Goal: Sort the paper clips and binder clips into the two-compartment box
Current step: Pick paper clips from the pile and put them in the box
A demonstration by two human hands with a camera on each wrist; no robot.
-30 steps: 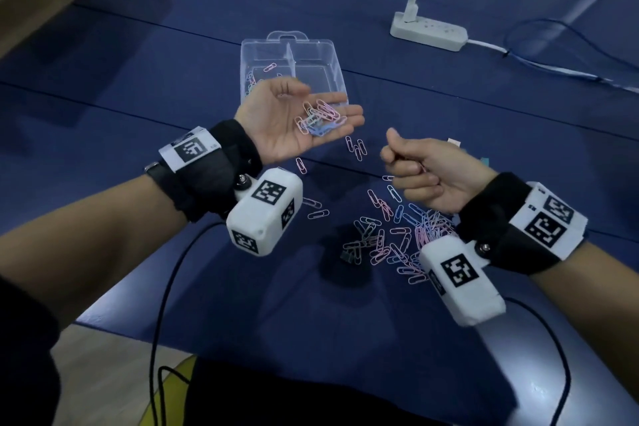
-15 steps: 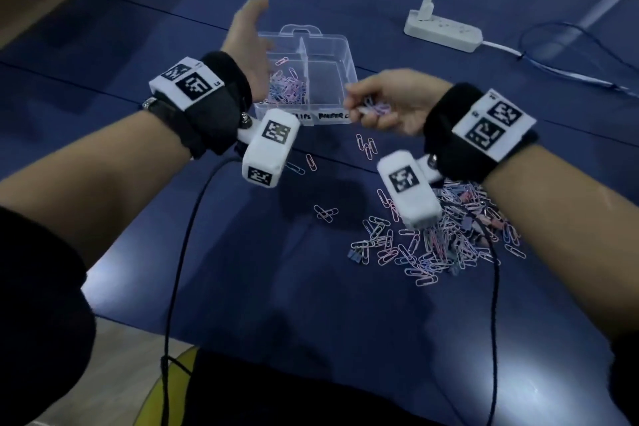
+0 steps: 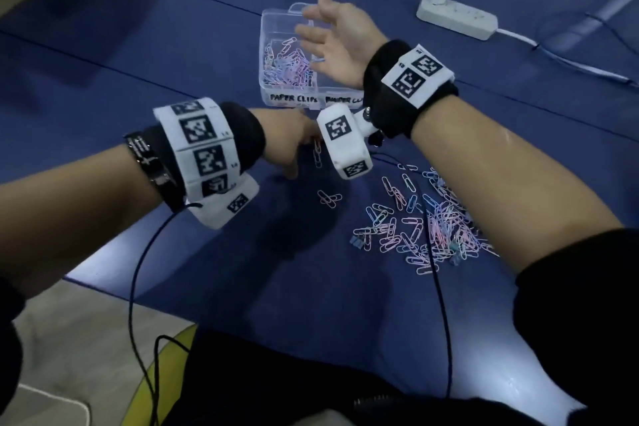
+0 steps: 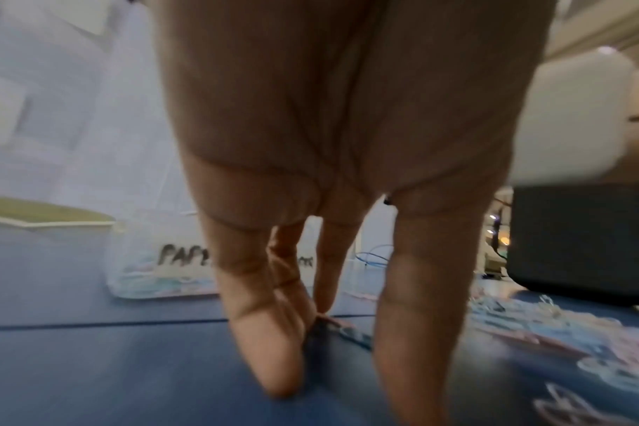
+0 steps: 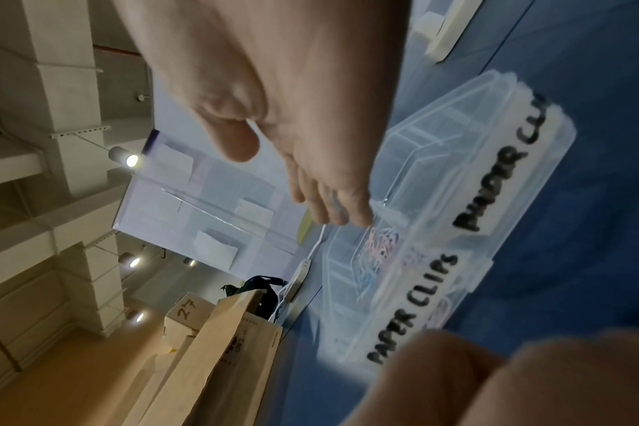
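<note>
The clear two-compartment box [image 3: 294, 98] stands at the table's middle, labelled PAPER CLIPS on the left and BINDER CLIPS on the right. Pastel paper clips [image 3: 287, 66] fill the left compartment. My right hand [image 3: 321, 38] hovers over the box, palm up, fingers spread and holding nothing; the right wrist view shows its fingertips [image 5: 332, 213] above the clips. My left hand [image 3: 294, 162] reaches down in front of the box, and its straight fingers [image 4: 274, 360] touch the table beside a loose clip [image 4: 351, 333]. A large clip pile [image 3: 442, 225] lies to the right, with small blue binder clips [image 3: 358, 242] in it.
A white power strip [image 3: 456, 19] and its cord lie behind the box, and a thin blue cable [image 3: 587, 66] lies at the far right. Two loose clips [image 3: 330, 199] lie mid-table. The table's front edge [image 3: 103, 273] is near left. Black wrist cables hang down.
My right hand moved over the paper-clip compartment and opened, letting its clips go. My left hand came down from the box to the table in front of it.
</note>
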